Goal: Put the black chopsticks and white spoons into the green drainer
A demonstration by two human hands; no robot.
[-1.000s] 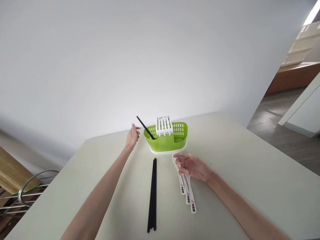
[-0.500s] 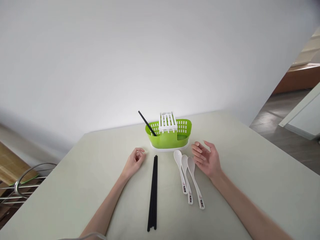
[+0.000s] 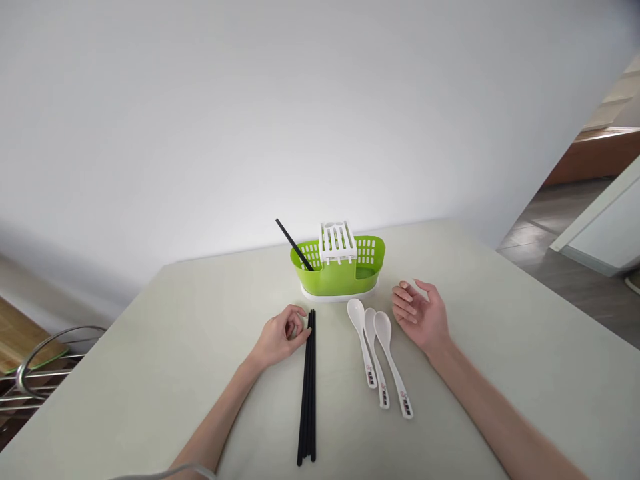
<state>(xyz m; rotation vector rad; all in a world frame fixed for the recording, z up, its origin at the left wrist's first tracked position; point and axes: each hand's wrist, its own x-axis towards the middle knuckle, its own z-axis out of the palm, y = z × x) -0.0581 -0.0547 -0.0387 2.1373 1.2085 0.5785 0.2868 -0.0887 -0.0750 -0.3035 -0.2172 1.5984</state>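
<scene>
Several black chopsticks (image 3: 307,393) lie in a bundle on the table, pointing away from me. My left hand (image 3: 284,337) is at their far end, thumb and index finger apart, fingertips at the bundle's left edge; whether they touch it I cannot tell. Right of the chopsticks lie three white spoons (image 3: 393,363), bowls pointing away. My right hand (image 3: 423,317) rests beside the spoon bowls, palm turned inward, fingers loosely curved and holding nothing. Behind them stands a green utensil holder (image 3: 335,280) with a white slatted middle part (image 3: 339,241). One black chopstick (image 3: 294,244) leans in its left compartment.
The pale table (image 3: 200,320) meets a white wall (image 3: 300,120) at the back. A metal wire rack (image 3: 45,373) with a wooden board (image 3: 25,337) stands off the left edge. Grey floor (image 3: 565,213) shows beyond the right side.
My left hand has moved right to the far end of the chopsticks, its thumb and index finger parting. My right hand has shifted slightly right, away from the spoons.
</scene>
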